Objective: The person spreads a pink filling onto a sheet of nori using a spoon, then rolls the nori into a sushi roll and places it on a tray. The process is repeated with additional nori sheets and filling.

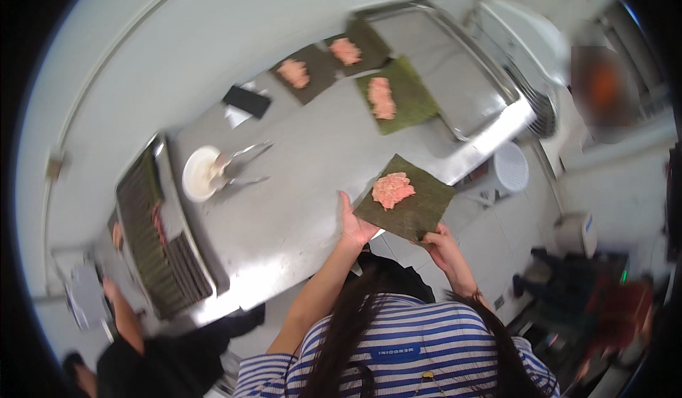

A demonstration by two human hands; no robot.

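Above the near edge of the table, a square dark green seaweed sheet (419,206) is held up in both hands. A pink, shredded-looking mound of filling (393,190) lies on it, toward the left. My left hand (355,226) supports the sheet's left side, thumb raised and apart, the other fingers partly hidden beneath it. At the lower right corner, my right hand (442,247) pinches the edge between thumb and fingers. Farther back on the table lie more seaweed sheets, each bearing pink filling: a green one (415,103) and darker ones (317,85), (373,46).
A white bowl (192,183) with pale contents and metal utensils (249,180) stands at left-centre. A black flat object (246,101) lies behind it. At left is a tray (206,270) of dark rolls; at right, a metal tray (455,129). A co-worker's arm (126,316) shows lower left.
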